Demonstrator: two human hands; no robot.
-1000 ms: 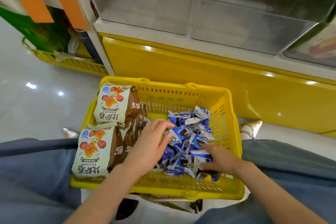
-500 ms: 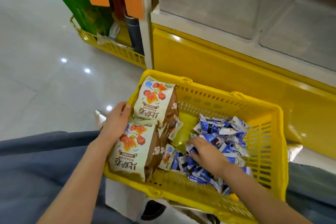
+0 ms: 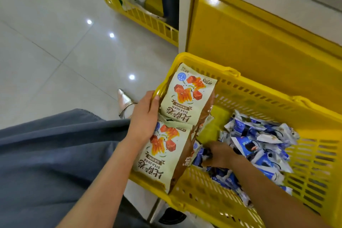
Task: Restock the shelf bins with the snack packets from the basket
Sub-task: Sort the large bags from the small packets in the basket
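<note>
A yellow plastic basket (image 3: 312, 155) sits on the floor in front of me. Two large cream-and-brown snack bags stand along its left side: the far bag (image 3: 187, 98) and the near bag (image 3: 162, 153). My left hand (image 3: 144, 116) grips the left edge of these bags at the basket's rim, thumb on their front. A heap of small blue-and-white packets (image 3: 262, 146) fills the basket's middle and right. My right hand (image 3: 220, 155) reaches into that heap, fingers curled among the small packets beside the near bag.
The yellow shelf base (image 3: 259, 46) rises right behind the basket, with a pale shelf edge above it. A second yellow basket (image 3: 140, 15) with green goods stands at the back left. Shiny tiled floor (image 3: 55, 52) spreads to the left. My grey-trousered knee (image 3: 55, 153) is near left.
The view has swung down and left, losing the clear shelf bins. My left hand has slid up the bags' edge. My right hand has pushed left into the small packets toward the near bag.
</note>
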